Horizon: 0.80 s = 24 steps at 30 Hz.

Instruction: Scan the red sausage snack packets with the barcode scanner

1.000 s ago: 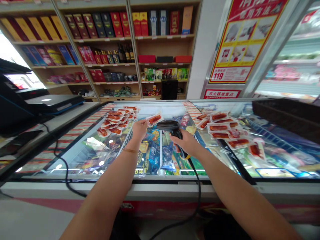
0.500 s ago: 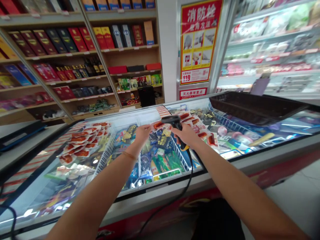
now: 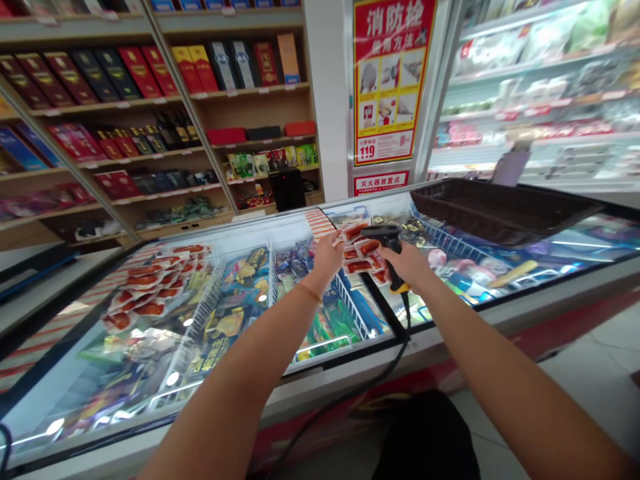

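Observation:
My right hand grips the handle of a black barcode scanner, whose head points left above the packets. Its cable hangs down over the freezer's front edge. My left hand has its fingers closed on the edge of a clear sausage packet, just left of the scanner head. More red-brown sausage packets lie on the glass beneath and between both hands. A larger, overlapping pile of the same packets lies on the glass at the left.
A chest freezer with a glass top and wire baskets of frozen goods stretches before me. A dark plastic tray rests on its right end. Behind stand shelves of boxes, a red poster and a lit refrigerated display.
My left hand has moved right with a sausage packet, over to the packets near the scanner. My right hand and the scanner have shifted slightly right. The view has shifted a little.

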Each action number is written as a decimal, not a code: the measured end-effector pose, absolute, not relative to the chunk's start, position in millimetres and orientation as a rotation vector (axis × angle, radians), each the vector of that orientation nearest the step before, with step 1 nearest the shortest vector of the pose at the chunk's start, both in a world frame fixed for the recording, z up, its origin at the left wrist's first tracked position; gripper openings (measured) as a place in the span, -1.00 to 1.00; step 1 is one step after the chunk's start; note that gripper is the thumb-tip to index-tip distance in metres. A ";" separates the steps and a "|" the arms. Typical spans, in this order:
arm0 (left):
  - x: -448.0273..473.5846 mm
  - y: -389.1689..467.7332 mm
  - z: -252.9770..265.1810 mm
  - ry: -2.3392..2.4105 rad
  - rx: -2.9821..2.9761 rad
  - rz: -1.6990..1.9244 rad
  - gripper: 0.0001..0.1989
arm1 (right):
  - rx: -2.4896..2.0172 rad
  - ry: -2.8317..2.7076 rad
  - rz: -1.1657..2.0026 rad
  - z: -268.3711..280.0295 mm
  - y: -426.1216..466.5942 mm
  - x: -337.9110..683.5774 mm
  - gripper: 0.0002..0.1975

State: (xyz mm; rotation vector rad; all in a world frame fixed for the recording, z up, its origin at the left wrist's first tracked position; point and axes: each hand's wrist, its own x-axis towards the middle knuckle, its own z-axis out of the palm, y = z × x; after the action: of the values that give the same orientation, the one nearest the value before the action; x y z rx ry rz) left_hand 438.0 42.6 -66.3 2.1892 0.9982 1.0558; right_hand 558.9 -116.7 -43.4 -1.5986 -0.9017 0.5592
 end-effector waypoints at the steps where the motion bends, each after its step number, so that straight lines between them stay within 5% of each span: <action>1: 424.4 45.6 -66.4 1.032 2.195 1.050 -0.64 | -1.596 -0.917 0.569 -43.4 -112.2 552.6 -0.81; 16: 126.1 113.4 -45.1 2.032 2.150 1.220 -0.63 | -1.467 -1.182 0.783 -24.5 -25.6 399.8 -0.81; 24: 20.5 167.1 -31.3 2.398 1.850 1.163 -0.37 | -1.373 -1.150 0.905 -55.9 -20.7 378.1 -0.79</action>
State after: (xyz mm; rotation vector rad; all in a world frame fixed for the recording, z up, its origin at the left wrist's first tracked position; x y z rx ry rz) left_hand 20.5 167.1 -31.3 1.8502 2.3978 1.1632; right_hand 378.1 -20.7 -55.9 -1.3732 -1.1501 0.9053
